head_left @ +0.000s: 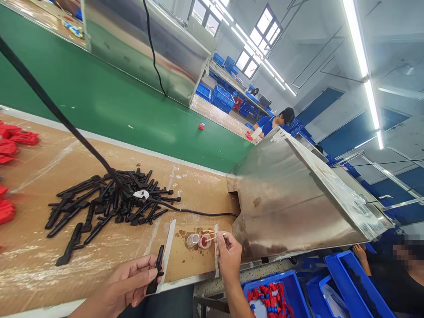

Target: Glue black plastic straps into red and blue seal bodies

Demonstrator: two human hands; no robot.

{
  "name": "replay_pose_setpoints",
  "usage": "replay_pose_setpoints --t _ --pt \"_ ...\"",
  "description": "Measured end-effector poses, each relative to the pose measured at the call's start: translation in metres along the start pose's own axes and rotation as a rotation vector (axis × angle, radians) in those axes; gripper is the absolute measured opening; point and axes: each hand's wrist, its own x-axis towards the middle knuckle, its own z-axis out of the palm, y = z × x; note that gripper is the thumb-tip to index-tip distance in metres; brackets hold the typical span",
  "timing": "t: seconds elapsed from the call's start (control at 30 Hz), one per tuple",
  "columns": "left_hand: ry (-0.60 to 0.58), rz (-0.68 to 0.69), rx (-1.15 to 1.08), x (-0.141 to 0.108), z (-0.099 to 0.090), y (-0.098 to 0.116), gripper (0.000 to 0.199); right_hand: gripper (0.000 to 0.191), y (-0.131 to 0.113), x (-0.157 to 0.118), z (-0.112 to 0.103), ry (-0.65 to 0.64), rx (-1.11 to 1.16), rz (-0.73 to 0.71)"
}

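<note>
My left hand [132, 282] is closed on a slim black plastic part [159, 260], held near the table's front edge. Pinched in my right hand [228, 254] is a thin wooden stick [211, 239], whose tip reaches into a small clear cup [204, 241] with something reddish inside. Beside it stands a second small round container [192, 240], pale inside. Another stick or two lie by the cups, partly behind my fingers. A heap of similar black parts [122, 198] covers the table further left.
A black cable [198, 213] runs from the heap to a metal hood [285, 194] on the right. Red parts [16, 137] lie at far left. Blue bins [294, 287] stand below right, one holding red parts. A green conveyor belt [139, 119] passes behind; people sit beyond.
</note>
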Motion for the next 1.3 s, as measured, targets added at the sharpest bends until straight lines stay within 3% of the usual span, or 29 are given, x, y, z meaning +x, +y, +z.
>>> replay_pose_setpoints --t 0.1,0.37,0.63,0.73,0.87,1.0,1.3 --pt "0.001 0.083 0.007 0.001 0.009 0.000 0.063 0.068 0.003 0.002 0.001 0.044 0.112 0.130" --pt "-0.023 0.081 -0.035 0.013 0.014 -0.008 0.061 0.061 -0.004 0.005 -0.005 0.064 0.421 0.370" --pt "0.024 0.095 -0.122 0.005 0.026 -0.002 0.061 0.051 -0.023 -0.009 -0.005 -0.027 0.546 0.428" --pt "-0.002 0.092 -0.137 0.001 0.031 0.002 0.061 0.055 -0.039 -0.030 0.004 -0.061 0.487 0.360" --pt "-0.060 0.108 -0.141 0.000 0.029 0.003 0.056 0.054 -0.052 -0.059 0.013 -0.112 0.316 0.130" --pt "-0.154 0.100 -0.101 0.006 0.021 -0.003 0.055 0.045 -0.051 -0.080 0.013 -0.051 0.174 -0.090" --pt "-0.166 0.079 -0.091 0.001 0.027 0.004 0.061 0.043 -0.057 -0.093 0.013 -0.122 -0.172 -0.289"
